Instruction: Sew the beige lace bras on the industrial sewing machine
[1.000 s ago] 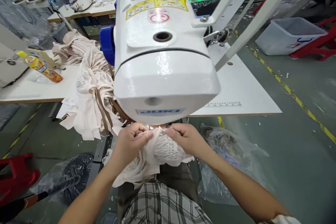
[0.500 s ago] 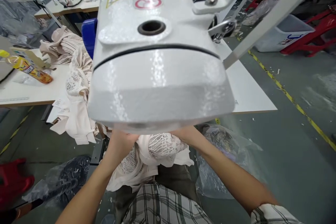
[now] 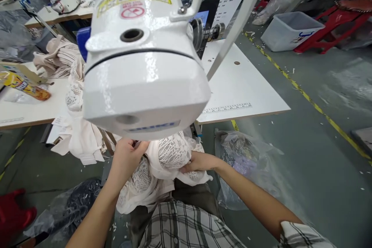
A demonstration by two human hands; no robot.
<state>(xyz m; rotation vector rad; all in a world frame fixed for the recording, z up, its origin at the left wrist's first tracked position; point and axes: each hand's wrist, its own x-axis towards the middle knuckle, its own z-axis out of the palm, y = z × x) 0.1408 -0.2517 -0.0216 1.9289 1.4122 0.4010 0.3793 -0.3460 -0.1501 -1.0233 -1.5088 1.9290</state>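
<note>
A white sewing machine (image 3: pixel 145 93) fills the middle of the head view and hides whatever lies under its head. Just below it, a cream lace bra (image 3: pixel 173 153) hangs over my lap, with more cream lace pieces (image 3: pixel 142 186) under it. My left hand (image 3: pixel 129 159) pinches the bra's fabric at its left side, close under the machine head; the fingertips are partly hidden. On the right, my right hand (image 3: pixel 199 161) grips the lace cup, thumb in front and the other fingers partly behind the fabric.
Piled cream bras (image 3: pixel 84 135) hang off the left table edge. A drink bottle (image 3: pixel 27 87) lies on that table (image 3: pixel 58 100). To the right are a white tabletop (image 3: pixel 247 81) with a printed ruler, a plastic bag (image 3: pixel 244 162) on the floor and a clear bin (image 3: pixel 290 29).
The view has shifted, so the machine appears smaller and further left. My hands, earlier partly hidden under the machine head, now show more; the right hand is lower on the bra.
</note>
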